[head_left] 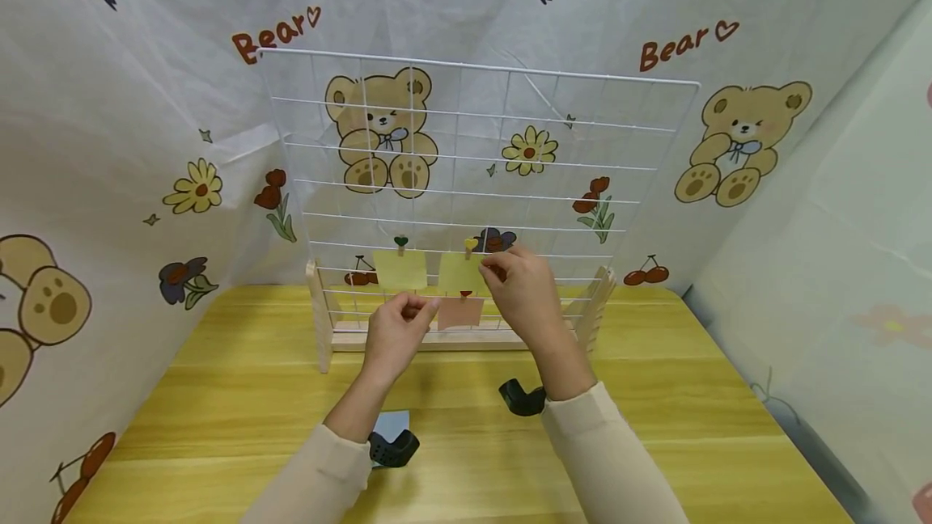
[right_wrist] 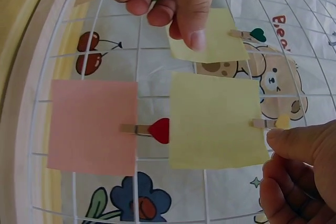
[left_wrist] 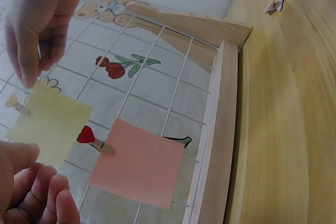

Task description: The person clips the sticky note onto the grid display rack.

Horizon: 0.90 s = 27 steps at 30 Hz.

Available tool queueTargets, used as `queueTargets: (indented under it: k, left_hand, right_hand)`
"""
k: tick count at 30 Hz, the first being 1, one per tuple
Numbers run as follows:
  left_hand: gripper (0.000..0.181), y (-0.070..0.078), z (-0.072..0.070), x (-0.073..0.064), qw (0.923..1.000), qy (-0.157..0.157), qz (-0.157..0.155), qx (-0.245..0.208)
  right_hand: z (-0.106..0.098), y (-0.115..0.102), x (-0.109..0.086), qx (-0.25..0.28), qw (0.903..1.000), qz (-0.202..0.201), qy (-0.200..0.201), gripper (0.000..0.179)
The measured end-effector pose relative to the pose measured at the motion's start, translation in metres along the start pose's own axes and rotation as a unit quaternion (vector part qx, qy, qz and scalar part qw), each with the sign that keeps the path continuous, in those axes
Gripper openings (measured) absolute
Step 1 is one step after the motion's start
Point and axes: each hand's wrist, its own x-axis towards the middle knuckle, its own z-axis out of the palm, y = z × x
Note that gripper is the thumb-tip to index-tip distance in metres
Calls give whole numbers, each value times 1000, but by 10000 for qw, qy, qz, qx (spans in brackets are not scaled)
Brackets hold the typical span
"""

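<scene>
A white wire grid [head_left: 466, 200] stands upright in front of me, with paper notes clipped to it. My right hand [head_left: 520, 289] pinches the upper right corner of a yellow note [right_wrist: 218, 124], beside the yellow heart clip [right_wrist: 273, 123] that holds it. My left hand [head_left: 396, 334] hovers below and between the two yellow notes, its fingers loosely bent with nothing between them. The other yellow note [head_left: 399, 270] hangs at the left from a green heart clip [right_wrist: 252, 34]. Lower down, a pink note [left_wrist: 137, 163] hangs from a red heart clip [left_wrist: 94, 138].
Wooden feet [head_left: 318, 318] and a wooden base bar carry the grid on the wood-grain table [head_left: 240, 419]. Partly under my left wrist lies a light blue note [head_left: 393, 423]. Small clips [left_wrist: 274, 6] lie on the table. A bear-printed cloth [head_left: 597, 31] hangs behind.
</scene>
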Motion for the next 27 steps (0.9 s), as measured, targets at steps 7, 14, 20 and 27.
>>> queueTargets:
  k: [7, 14, 20, 27]
  left_hand:
    - [26, -2, -1, -3, 10000, -31, -19, 63]
    - [23, -7, -3, -8, 9999, 31, 44, 121]
    - [23, -12, -6, -14, 9996, 34, 17, 264]
    - [20, -21, -12, -21, 9986, -36, 135, 504]
  right_hand:
    - [11, 4, -16, 29, 9998, 137, -114, 7]
    - [24, 13, -31, 39, 9993, 255, -277, 7]
    - [31, 17, -49, 127, 9975, 486, -491, 7]
    - [38, 23, -73, 152, 9928, 735, -933, 10]
